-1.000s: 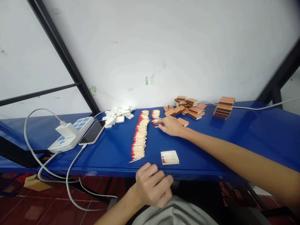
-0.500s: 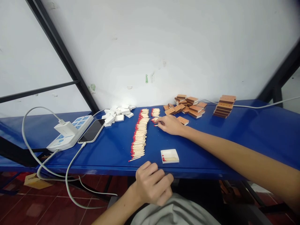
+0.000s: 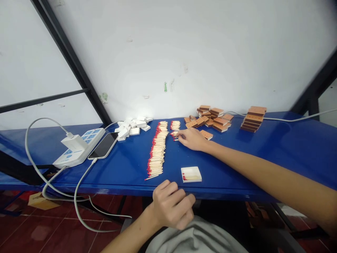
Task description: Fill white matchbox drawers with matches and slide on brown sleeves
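Reference is the open white matchbox tray (image 3: pixel 194 170), near the front edge of the bench (image 3: pixel 131 160), with some red-headed matches (image 3: pixel 191 177) flat inside. Right hand (image 3: pixel 193 139) is beyond it, thumb and fingertips at the near end of the short match row (image 3: pixel 175 125); can't tell if any are pinched. Left hand (image 3: pixel 173 205) is just in front of it, toward its left, in a loose fist, nothing showing in it. Hands well apart. Risks, as judged: a skewed pick could scatter the short row; a leftward slip could break up the long match row (image 3: pixel 158 151) left of the tray; a forearm (image 3: pixel 244 163) bump could topple the leaning matchbox stack (image 3: pixel 252 119) far right of it. Materials: thin, pale, likely wooden sticks, rounded heads; tray shallow, rectangular, probably card; loose matchboxes (image 3: pixel 221 121) beyond it flat, orange-brown, dark-sided; bench glossy, likely slick.
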{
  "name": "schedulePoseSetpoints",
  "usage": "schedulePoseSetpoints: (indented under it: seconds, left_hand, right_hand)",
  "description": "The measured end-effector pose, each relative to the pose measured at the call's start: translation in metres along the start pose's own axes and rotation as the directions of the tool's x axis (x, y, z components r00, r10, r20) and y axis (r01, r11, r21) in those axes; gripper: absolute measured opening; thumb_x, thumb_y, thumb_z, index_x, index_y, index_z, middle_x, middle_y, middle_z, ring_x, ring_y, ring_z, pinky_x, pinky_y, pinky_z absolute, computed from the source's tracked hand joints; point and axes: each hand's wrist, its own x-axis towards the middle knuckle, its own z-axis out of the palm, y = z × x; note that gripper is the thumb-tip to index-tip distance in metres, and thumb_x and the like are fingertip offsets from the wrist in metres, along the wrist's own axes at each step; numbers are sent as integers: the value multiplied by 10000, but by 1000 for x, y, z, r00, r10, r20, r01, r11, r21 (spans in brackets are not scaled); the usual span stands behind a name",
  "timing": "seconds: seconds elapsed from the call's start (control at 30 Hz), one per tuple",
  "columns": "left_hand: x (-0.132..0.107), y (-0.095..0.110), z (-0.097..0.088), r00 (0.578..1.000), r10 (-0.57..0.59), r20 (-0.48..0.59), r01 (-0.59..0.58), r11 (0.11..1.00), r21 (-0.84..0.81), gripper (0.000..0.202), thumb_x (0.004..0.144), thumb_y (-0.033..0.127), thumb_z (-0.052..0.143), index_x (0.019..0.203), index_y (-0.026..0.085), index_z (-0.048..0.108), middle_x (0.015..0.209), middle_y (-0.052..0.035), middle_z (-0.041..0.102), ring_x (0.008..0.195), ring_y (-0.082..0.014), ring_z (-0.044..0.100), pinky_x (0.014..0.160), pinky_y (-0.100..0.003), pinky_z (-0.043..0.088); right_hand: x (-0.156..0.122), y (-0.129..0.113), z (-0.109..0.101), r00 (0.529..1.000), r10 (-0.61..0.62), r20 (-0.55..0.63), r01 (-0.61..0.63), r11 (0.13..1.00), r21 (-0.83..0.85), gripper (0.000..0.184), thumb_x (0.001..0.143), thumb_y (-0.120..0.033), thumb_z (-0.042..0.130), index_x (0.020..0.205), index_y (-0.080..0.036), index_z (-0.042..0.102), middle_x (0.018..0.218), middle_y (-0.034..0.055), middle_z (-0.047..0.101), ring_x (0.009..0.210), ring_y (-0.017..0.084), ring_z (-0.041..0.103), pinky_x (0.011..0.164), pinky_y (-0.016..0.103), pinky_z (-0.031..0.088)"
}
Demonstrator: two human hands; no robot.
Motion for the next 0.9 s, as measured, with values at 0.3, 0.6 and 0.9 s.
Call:
schedulePoseSetpoints:
  seconds: [0.3,0.6,0.9]
  left_hand:
    - [-2,0,1,1000,5,1,-5,1000,-19,183,688,92,504,784,193,622,501,34,461,512,-139,306,542,-320,196]
    - [-1,-1,1,1000,9,-7,-9,1000,-23,189,680,85,501,775,194,623,495,34,460,511,-139,295,536,-320,201]
    - [0,-1,1,1000,11,-5,-11,1000,-20,178,683,91,506,762,189,633,494,31,460,512,-143,290,518,-324,206]
  right_hand:
    - [-1,-1,0,999,52,-2,-52,997,-62,264,940,-237,447,928,-207,709,841,46,735,772,192,637,645,280,323]
    - [1,2,3,997,71,-2,-71,995,-74,178,919,-241,474,896,-208,647,826,38,705,758,182,614,621,276,291]
    - [1,4,4,997,76,29,-75,996,-43,154,891,-206,476,904,-204,629,829,40,693,735,179,580,600,278,263]
